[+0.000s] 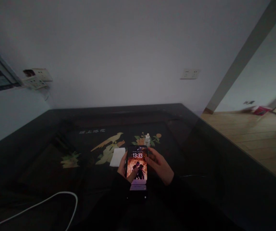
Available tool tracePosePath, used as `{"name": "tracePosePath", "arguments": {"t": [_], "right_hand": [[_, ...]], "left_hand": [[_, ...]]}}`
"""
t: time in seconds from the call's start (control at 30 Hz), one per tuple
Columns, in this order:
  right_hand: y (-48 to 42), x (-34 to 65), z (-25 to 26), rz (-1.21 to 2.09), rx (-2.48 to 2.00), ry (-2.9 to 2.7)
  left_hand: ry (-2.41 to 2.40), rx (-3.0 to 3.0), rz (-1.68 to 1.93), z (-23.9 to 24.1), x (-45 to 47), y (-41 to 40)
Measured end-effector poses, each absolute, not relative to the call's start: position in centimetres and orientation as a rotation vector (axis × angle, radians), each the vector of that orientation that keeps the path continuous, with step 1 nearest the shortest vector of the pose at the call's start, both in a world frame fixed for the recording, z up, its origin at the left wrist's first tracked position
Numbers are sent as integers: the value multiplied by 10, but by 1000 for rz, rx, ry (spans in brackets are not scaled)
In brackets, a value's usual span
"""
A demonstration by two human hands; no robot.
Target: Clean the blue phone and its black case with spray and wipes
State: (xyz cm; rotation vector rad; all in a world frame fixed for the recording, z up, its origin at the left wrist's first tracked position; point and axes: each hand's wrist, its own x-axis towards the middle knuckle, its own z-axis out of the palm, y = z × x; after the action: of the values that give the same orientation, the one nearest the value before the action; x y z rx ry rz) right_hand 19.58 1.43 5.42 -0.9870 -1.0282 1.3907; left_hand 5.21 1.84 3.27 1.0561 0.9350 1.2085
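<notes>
A smartphone stands between my two hands, its lit screen showing 13:33 over a dark orange picture. My left hand is closed around its left side, the thumb lying across the screen. At the upper right edge, my right hand grips the phone with its thumb on the front and fingers curled behind. Just beyond the phone is a small clear bottle with a white cap, its lower part hidden. A folded white tissue or cloth lies on the table to the left of the phone.
The dark glossy table bears a bird-and-flower picture. A white cable curves over its front left. Wall sockets are behind, with more sockets at the left corner. A red box sits on the wooden floor at right.
</notes>
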Motion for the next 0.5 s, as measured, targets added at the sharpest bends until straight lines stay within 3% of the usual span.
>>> {"name": "tracePosePath", "arguments": {"t": [0.5], "right_hand": [[6,196,12,1183,-1418,-1282]], "left_hand": [[1007,985,1074,-1,51,69]]}}
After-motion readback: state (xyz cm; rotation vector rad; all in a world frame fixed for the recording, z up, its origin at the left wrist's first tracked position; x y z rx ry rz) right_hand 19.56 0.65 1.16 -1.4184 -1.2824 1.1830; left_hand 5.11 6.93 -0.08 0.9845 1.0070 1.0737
